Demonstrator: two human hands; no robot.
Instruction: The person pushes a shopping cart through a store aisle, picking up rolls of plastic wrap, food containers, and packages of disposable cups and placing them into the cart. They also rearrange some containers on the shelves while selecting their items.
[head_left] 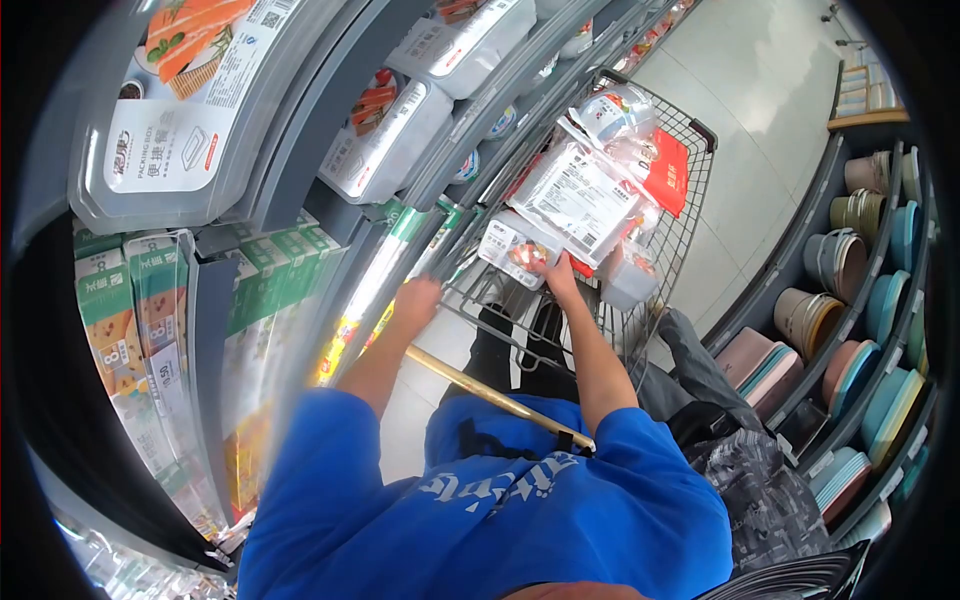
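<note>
My right hand [562, 280] reaches into a wire shopping cart [692, 128], its fingers closed on the edge of a clear plastic container [515, 254] with a printed label. A small red item shows beside the fingers. Next to it lie a large white labelled package [583, 195], a red packet [666, 172] and another clear container [630, 275]. My left hand [418, 300] is closed, between the left shelf and the cart's near corner, by long green and yellow boxes [385, 262]. What its fingers hold is hidden.
Shelves at the left carry clear packing boxes [170, 130] and green-topped cartons [265, 270]. On the right, a shelf [850, 345] holds coloured bowls and plates. Another person's grey-trousered leg [690, 370] is close by at the right. A yellowish stick [490, 394] crosses in front of my body.
</note>
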